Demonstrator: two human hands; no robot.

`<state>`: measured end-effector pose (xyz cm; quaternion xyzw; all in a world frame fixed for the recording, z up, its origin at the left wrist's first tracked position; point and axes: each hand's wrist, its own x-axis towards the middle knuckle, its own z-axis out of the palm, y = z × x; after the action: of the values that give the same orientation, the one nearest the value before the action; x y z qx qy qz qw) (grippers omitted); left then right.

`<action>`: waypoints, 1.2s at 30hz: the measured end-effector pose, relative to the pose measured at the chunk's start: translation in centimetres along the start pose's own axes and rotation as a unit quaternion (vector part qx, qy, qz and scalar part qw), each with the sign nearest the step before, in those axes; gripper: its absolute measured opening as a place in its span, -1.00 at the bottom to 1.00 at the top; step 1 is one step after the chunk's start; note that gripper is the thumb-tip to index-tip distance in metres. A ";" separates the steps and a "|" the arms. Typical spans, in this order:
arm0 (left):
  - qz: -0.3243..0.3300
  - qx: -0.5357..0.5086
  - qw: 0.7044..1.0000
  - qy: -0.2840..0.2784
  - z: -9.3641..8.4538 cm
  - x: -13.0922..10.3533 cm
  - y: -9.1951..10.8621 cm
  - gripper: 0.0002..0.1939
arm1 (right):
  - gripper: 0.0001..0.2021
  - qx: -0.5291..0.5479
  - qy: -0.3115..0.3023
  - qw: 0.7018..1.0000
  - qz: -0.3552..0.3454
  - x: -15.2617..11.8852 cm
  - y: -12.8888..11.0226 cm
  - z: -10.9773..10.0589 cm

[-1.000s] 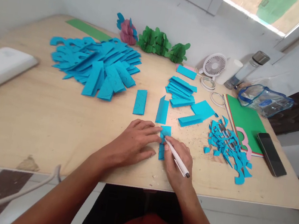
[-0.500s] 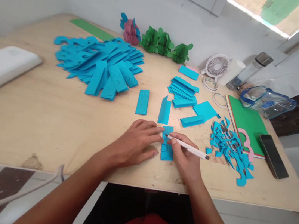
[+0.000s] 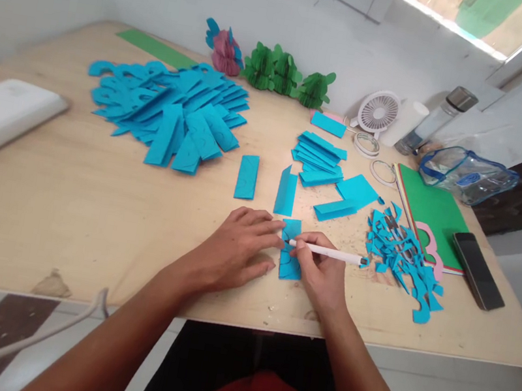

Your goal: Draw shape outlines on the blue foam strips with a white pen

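Observation:
A small blue paper strip (image 3: 290,267) with dark curved lines lies upright before me near the table's front edge. My left hand (image 3: 242,249) rests flat with fingers spread, its fingertips on the strip's left edge. In my right hand (image 3: 323,271) is a white pen (image 3: 331,253), its tip touching the strip's upper middle. Just behind stands a folded blue piece (image 3: 286,193), and left of that lies another blue strip (image 3: 246,177) with faint lines.
Blue cutouts (image 3: 170,108) are heaped at the back left, folded blue pieces (image 3: 317,155) behind my hands. Right are blue scraps (image 3: 401,251), a green sheet (image 3: 437,210), a phone (image 3: 478,271), a fan (image 3: 378,113). A white device (image 3: 5,119) lies far left.
My right hand has shifted slightly left, and the pen has turned closer to level, its tip a little lower on the strip. The left hand keeps its place on the paper.

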<state>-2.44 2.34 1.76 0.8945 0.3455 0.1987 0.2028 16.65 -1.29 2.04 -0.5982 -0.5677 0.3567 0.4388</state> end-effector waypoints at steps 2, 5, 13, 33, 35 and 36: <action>-0.001 0.000 1.000 -0.002 0.0 0.0 0.0 -0.68 | -0.89 -0.006 -0.001 1.000 -0.005 0.0 -0.1 0.0; -0.006 -0.002 1.000 -0.006 -0.1 0.0 0.1 -0.68 | -0.88 -0.009 -0.008 1.000 -0.012 0.0 -0.1 0.0; -0.011 -0.007 1.000 -0.017 -0.3 0.1 0.2 -0.66 | -0.86 -0.031 -0.018 0.999 -0.021 -0.1 0.1 0.0; -0.007 -0.009 1.000 -0.005 -0.1 0.0 -0.1 -0.66 | -0.87 -0.072 -0.023 0.995 -0.057 -0.1 0.3 0.1; -0.007 -0.008 1.000 -0.005 0.0 0.0 -0.1 -0.66 | -0.87 -0.068 -0.024 0.996 -0.056 -0.2 0.4 0.0; -0.008 -0.007 1.000 -0.006 0.0 0.0 -0.1 -0.66 | -0.88 -0.065 -0.024 0.996 -0.055 -0.2 0.4 0.0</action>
<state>-2.47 2.40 1.72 0.8912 0.3501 0.1941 0.2131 16.74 -1.46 1.62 -0.5849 -0.6317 0.3089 0.4042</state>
